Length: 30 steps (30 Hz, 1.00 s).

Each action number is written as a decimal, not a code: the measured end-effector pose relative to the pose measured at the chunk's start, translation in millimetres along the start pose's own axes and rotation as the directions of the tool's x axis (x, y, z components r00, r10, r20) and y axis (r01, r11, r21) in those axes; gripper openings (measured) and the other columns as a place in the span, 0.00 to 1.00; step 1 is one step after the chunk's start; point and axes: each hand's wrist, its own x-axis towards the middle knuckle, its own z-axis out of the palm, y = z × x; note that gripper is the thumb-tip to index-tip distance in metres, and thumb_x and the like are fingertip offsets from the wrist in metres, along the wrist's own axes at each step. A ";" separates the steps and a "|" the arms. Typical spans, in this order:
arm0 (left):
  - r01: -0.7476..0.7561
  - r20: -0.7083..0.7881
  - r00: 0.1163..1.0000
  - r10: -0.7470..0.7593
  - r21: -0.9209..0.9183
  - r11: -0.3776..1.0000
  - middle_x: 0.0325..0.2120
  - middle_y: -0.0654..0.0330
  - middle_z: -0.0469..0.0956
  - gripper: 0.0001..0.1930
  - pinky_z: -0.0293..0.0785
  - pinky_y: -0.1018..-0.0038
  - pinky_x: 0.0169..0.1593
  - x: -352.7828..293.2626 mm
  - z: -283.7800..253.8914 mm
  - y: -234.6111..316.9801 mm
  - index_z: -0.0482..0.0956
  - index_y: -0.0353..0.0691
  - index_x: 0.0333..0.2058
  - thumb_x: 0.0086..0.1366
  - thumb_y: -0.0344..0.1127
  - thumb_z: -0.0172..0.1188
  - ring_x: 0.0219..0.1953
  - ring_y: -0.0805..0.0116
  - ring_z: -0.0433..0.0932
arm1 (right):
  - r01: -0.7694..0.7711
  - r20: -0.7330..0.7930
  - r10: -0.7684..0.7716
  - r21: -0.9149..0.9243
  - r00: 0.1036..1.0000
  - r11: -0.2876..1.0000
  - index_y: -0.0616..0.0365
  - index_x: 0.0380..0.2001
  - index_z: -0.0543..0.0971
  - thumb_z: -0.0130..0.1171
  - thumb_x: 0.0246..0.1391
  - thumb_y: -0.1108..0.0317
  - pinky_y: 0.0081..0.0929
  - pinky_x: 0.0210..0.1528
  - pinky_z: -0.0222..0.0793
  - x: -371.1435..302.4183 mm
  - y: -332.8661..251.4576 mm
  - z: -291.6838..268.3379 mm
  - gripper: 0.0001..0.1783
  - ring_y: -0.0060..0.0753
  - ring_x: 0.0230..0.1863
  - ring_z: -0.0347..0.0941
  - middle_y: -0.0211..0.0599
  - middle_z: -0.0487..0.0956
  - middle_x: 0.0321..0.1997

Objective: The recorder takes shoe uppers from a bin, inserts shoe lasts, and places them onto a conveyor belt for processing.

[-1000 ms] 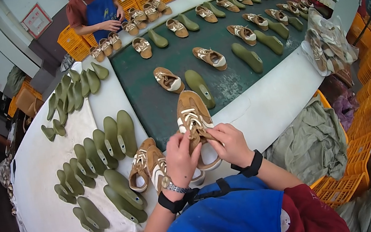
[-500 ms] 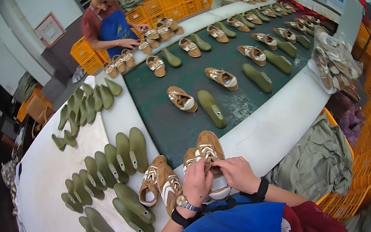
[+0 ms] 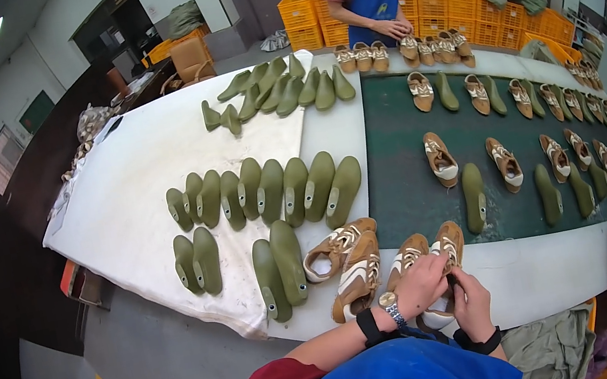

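A tan sneaker with white stripes and pale laces [image 3: 450, 237] lies on the near edge of the white tabletop, its toe pointing away from me. My left hand [image 3: 422, 284] grips it by the laces and tongue, fingers pinched. At the right side of the same opening, my right hand [image 3: 471, 301] has its fingers closed on the collar; the fingertips are partly hidden. A matching sneaker [image 3: 405, 259] sits just left of it, partly behind my left hand. Farther left, another sneaker [image 3: 356, 276] leans against a fourth one [image 3: 329, 251].
Green shoe lasts [image 3: 279, 271] stand in rows on a white cloth [image 3: 113, 215] to the left. Sneakers and lasts alternate on a dark green belt [image 3: 412, 207]. Across it, a co-worker in a blue apron [image 3: 374, 2] handles shoes. Orange crates [image 3: 302, 19] line the back.
The view has swung left, so the table and belt appear farther right and more of the left floor shows. Both my hands stay on the same sneaker's opening.
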 end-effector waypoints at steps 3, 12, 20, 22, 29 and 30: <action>-0.039 0.009 0.999 0.039 -0.028 0.999 0.30 0.51 0.71 0.18 0.70 0.64 0.38 -1.1 -1.4 0.4 0.68 0.35 0.43 0.51 0.30 0.56 0.34 0.52 0.72 | 0.020 0.031 -0.021 0.042 0.999 0.999 0.57 0.43 0.73 0.46 0.49 0.80 0.35 0.34 0.68 5.4 3.6 -5.1 0.16 0.48 0.31 0.73 0.45 0.75 0.31; -0.039 -0.001 0.999 0.039 -0.057 0.998 0.31 0.52 0.72 0.18 0.69 0.65 0.38 2.0 -8.4 6.0 0.70 0.35 0.43 0.50 0.29 0.57 0.34 0.54 0.73 | -0.014 0.121 -0.005 0.159 0.993 0.987 0.56 0.41 0.74 0.47 0.47 0.83 0.33 0.34 0.68 4.1 4.8 -11.7 0.17 0.45 0.32 0.71 0.43 0.74 0.30; -0.024 -0.003 1.000 0.024 -0.079 0.997 0.27 0.54 0.75 0.15 0.72 0.69 0.34 2.6 -10.7 0.2 0.74 0.36 0.38 0.49 0.29 0.59 0.29 0.58 0.74 | 0.113 0.144 -0.132 0.134 0.981 0.984 0.55 0.23 0.72 0.48 0.40 0.82 0.34 0.31 0.62 3.3 16.1 -16.0 0.08 0.44 0.30 0.66 0.38 0.69 0.25; 0.110 0.039 0.994 -0.104 -0.172 0.979 0.26 0.55 0.75 0.14 0.72 0.71 0.33 4.6 -11.8 -4.5 0.74 0.36 0.38 0.50 0.29 0.58 0.28 0.61 0.75 | 0.136 0.133 -0.151 0.115 0.980 0.984 0.56 0.22 0.72 0.49 0.39 0.82 0.34 0.31 0.62 -0.2 17.1 -18.3 0.08 0.44 0.29 0.65 0.38 0.68 0.24; -0.098 0.100 0.989 0.106 -0.082 0.992 0.29 0.53 0.70 0.14 0.68 0.68 0.36 16.8 -11.4 2.0 0.74 0.38 0.39 0.51 0.22 0.54 0.32 0.54 0.70 | 0.126 -0.051 -0.124 0.021 0.991 0.992 0.57 0.33 0.73 0.52 0.43 0.80 0.35 0.31 0.64 3.5 15.8 -11.9 0.11 0.46 0.29 0.68 0.41 0.70 0.25; -0.124 0.117 0.985 0.129 -0.049 0.991 0.29 0.54 0.69 0.15 0.68 0.67 0.35 19.5 -13.2 4.5 0.74 0.39 0.39 0.50 0.23 0.53 0.31 0.55 0.70 | 0.148 -0.069 -0.146 0.017 0.987 0.989 0.57 0.33 0.73 0.52 0.43 0.80 0.35 0.31 0.64 3.9 14.4 -10.9 0.11 0.46 0.29 0.68 0.41 0.70 0.25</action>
